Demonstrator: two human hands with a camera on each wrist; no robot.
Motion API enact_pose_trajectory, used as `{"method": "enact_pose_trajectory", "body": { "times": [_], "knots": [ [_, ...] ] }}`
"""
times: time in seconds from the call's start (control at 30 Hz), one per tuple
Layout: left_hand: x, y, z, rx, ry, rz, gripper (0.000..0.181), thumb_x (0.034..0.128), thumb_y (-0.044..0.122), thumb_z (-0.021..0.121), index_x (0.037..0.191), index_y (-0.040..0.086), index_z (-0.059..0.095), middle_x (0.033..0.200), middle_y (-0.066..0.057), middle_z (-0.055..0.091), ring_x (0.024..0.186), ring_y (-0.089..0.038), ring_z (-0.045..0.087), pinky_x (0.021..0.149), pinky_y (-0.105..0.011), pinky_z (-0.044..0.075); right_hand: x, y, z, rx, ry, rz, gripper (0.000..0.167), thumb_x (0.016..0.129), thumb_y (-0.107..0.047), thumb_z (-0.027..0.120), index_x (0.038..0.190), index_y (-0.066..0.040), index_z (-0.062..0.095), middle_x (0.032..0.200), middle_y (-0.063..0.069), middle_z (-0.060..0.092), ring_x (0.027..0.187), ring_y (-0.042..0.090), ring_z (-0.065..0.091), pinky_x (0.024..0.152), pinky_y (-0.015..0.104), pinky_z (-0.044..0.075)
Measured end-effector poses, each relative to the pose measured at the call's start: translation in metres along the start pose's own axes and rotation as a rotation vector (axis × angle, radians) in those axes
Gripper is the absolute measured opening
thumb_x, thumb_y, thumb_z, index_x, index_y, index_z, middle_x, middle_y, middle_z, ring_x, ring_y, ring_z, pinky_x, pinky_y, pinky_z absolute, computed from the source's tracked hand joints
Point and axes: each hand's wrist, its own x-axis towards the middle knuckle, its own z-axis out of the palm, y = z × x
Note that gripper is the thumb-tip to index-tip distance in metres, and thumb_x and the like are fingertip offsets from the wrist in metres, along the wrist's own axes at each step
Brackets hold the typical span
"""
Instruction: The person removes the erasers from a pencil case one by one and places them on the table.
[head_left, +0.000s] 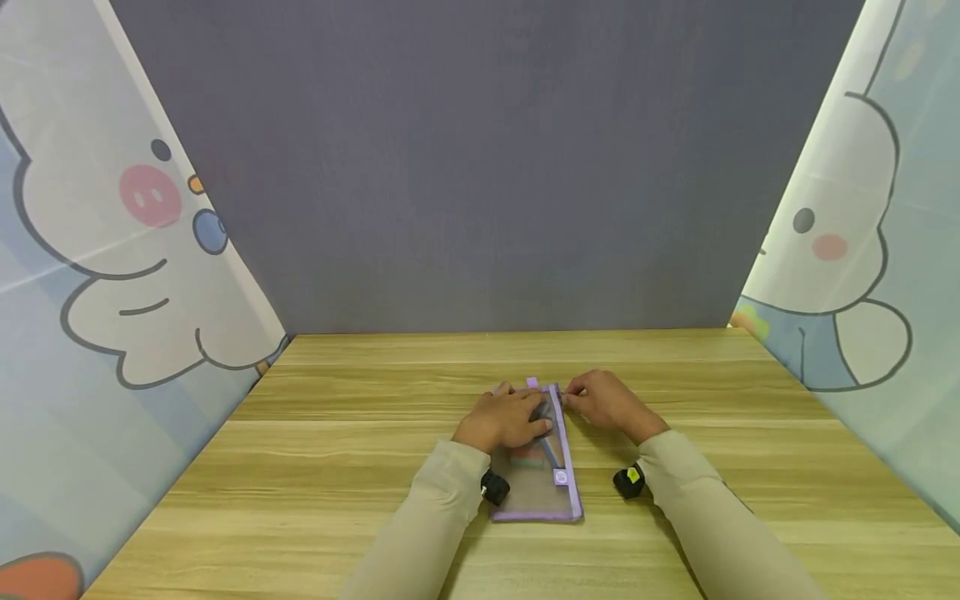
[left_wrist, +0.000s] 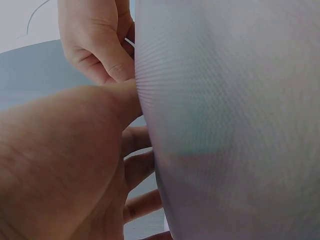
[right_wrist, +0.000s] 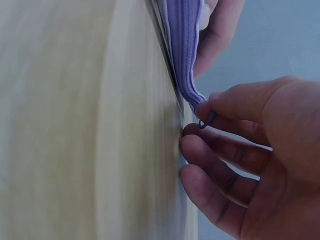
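A see-through mesh pouch (head_left: 534, 502) with purple edging lies on the table, its zipper (right_wrist: 184, 50) running along the right side. Through the mesh show a dark strip-like item and a reddish-green one. My left hand (head_left: 510, 419) rests spread on the upper part of the pouch, fingers extended; the left wrist view has that hand (left_wrist: 65, 160) beside the mesh (left_wrist: 240, 100). At the zipper's far end my right hand (head_left: 606, 403) pinches the small pull loop (right_wrist: 207, 121) between thumb and index finger, the other fingers of this hand (right_wrist: 265, 135) loosely bent.
The wooden table (head_left: 300, 467) extends on both sides of the pouch. A dark grey panel (head_left: 495, 167) stands behind it, with cartoon-printed sheets (head_left: 90, 317) at left and right. A purple tab (head_left: 532, 382) sticks out from the pouch's far edge.
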Motion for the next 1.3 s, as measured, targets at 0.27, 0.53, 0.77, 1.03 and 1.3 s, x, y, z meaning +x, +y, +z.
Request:
{"method": "enact_pose_trajectory", "body": {
  "times": [0.27,0.53,0.77,1.03,1.3],
  "knots": [
    [-0.003,0.001,0.002,0.005,-0.010,-0.011,0.061,0.1028,0.057,0.043,0.157,0.029,0.038,0.159,0.013,0.035,0.131,-0.019,0.041,0.103,-0.046,0.040,-0.002,-0.002,0.001,0.001,-0.009,-0.003,0.014,0.096,-0.015,0.066,0.091,-0.008,0.077,0.093,0.004,0.074,0.088,0.022,0.066,0.080,0.043,0.053],
    [-0.006,0.000,0.005,-0.018,0.003,-0.019,0.059,0.1012,0.056,0.049,0.154,0.031,0.042,0.157,0.014,0.038,0.136,-0.023,0.040,0.107,-0.048,0.039,-0.003,-0.003,0.006,-0.002,-0.007,-0.004,0.013,0.095,-0.013,0.067,0.091,-0.008,0.078,0.095,0.005,0.073,0.091,0.024,0.067,0.082,0.044,0.054],
    [-0.005,-0.003,0.006,-0.053,-0.005,-0.009,0.059,0.1015,0.053,0.049,0.156,0.035,0.037,0.156,0.014,0.039,0.145,-0.033,0.030,0.112,-0.054,0.032,-0.004,-0.007,0.007,-0.017,-0.008,0.005,0.012,0.095,-0.012,0.068,0.093,-0.007,0.078,0.099,0.007,0.074,0.097,0.028,0.068,0.087,0.047,0.053],
    [0.000,-0.003,0.004,-0.065,-0.016,-0.016,0.058,0.0989,0.056,0.048,0.153,0.038,0.042,0.150,0.016,0.046,0.119,-0.020,0.043,0.104,-0.049,0.036,-0.003,-0.007,0.005,-0.036,-0.004,-0.002,0.012,0.095,-0.014,0.067,0.095,-0.007,0.078,0.100,0.007,0.074,0.098,0.028,0.068,0.087,0.047,0.053],
    [0.007,-0.001,-0.003,-0.076,-0.063,-0.037,0.058,0.0992,0.058,0.047,0.154,0.040,0.039,0.154,0.015,0.042,0.140,-0.023,0.036,0.113,-0.053,0.029,-0.002,-0.004,-0.001,-0.051,-0.007,-0.024,0.014,0.095,-0.014,0.067,0.097,-0.006,0.078,0.101,0.009,0.074,0.100,0.030,0.068,0.089,0.047,0.053]
  ]
}}
